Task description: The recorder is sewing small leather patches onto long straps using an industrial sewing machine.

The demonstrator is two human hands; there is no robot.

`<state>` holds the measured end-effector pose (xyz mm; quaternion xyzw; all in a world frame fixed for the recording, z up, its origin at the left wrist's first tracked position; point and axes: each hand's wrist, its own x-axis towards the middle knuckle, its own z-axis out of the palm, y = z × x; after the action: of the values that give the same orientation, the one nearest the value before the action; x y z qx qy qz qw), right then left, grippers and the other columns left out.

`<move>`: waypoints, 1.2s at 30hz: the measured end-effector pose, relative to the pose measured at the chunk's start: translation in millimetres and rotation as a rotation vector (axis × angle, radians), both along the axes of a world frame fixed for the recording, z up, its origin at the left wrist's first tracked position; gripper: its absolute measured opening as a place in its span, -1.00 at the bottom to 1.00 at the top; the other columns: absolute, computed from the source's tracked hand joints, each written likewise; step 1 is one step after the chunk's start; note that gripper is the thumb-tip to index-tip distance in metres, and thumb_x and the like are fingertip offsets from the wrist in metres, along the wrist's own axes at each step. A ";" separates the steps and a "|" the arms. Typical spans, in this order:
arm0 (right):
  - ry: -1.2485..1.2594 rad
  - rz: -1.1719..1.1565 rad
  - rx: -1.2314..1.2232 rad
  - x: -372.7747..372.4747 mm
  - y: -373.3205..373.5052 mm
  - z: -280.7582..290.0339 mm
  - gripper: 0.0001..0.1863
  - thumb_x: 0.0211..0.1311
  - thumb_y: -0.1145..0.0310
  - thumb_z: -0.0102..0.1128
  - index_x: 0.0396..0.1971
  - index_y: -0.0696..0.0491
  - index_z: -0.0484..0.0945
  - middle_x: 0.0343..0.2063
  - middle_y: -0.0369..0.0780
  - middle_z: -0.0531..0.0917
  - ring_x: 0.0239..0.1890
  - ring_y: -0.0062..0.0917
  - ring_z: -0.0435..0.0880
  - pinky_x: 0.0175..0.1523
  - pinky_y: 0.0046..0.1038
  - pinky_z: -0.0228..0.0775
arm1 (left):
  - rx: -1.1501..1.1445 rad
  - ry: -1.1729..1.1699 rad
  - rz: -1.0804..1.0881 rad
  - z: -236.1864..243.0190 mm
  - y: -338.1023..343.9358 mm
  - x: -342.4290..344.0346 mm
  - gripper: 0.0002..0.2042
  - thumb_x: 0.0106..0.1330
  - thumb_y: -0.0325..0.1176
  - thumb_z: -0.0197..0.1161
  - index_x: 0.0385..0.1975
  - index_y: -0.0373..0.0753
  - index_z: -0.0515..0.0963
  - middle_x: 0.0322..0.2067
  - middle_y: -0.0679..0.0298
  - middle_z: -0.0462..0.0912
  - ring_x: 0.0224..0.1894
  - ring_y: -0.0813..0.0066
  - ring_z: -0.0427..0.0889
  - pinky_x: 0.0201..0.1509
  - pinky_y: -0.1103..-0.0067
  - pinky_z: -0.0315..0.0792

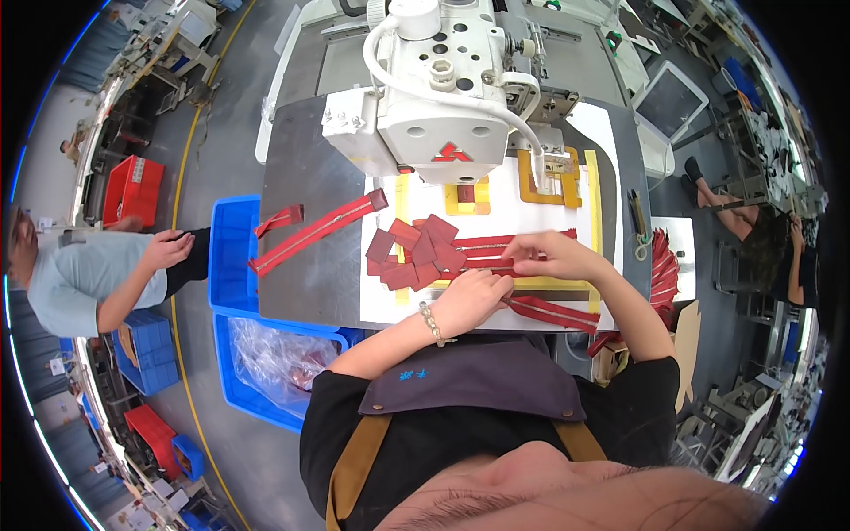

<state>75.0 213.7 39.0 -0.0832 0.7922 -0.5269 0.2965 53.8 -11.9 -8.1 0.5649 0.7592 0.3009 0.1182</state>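
My left hand [469,301], with a beaded bracelet, has curled fingers on a red zipper strip [553,311] that slants toward the front right. Above and right of it, my right hand [544,257] bends its fingers down over more red zippers [482,242]; what its fingertips grip is hidden. Left of both hands, small red rectangular patches [423,243] lie piled on a white board [381,310] edged with yellow tape. Two more zipper pieces [314,232] lie on the dark tabletop [314,296] at the left.
A white sewing machine [443,124] with yellow frames [549,195] stands ahead. Blue bins [232,257] are left. Bundled red zippers [664,265] and scissors [639,239] lie right. A person [88,279] in pale blue is far left; another [788,265] is far right.
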 end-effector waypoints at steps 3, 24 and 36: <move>-0.063 0.021 -0.186 17.2 7.8 -15.0 -0.74 0.31 0.28 0.10 -0.15 0.16 0.54 -0.45 -0.31 0.60 -0.31 -0.64 0.59 -0.13 -0.48 0.44 | 0.043 -0.331 0.070 26.7 2.7 -20.5 -0.84 0.15 -0.42 0.28 -0.32 -0.20 0.46 -0.40 0.22 0.58 -0.30 0.24 0.60 -0.25 0.45 0.47; 0.107 -0.493 0.204 -60.4 73.0 -28.6 -0.74 0.20 0.30 0.18 -0.55 0.20 0.57 -0.70 -0.35 0.48 -0.63 -0.71 0.38 -0.53 -0.57 0.22 | -0.104 0.342 0.303 -12.4 31.7 -37.3 -0.24 0.05 0.09 0.32 0.20 -0.26 0.33 0.21 -0.26 0.22 0.31 -0.11 0.17 0.35 0.14 0.05; 0.568 -0.374 0.912 -63.8 79.4 0.6 -0.70 0.14 0.14 0.21 -0.37 0.09 0.56 -0.48 -0.13 0.61 -0.32 -0.23 0.60 -0.16 -0.26 0.41 | -0.134 0.378 0.333 -19.1 34.2 -44.0 -0.27 0.06 0.12 0.30 0.17 -0.22 0.36 0.17 -0.20 0.29 0.25 -0.05 0.25 0.28 0.13 0.07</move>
<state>11.2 293.0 39.6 0.0564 0.9894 -0.1319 -0.0206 9.8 22.3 -27.3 0.4691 0.8686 0.1543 -0.0398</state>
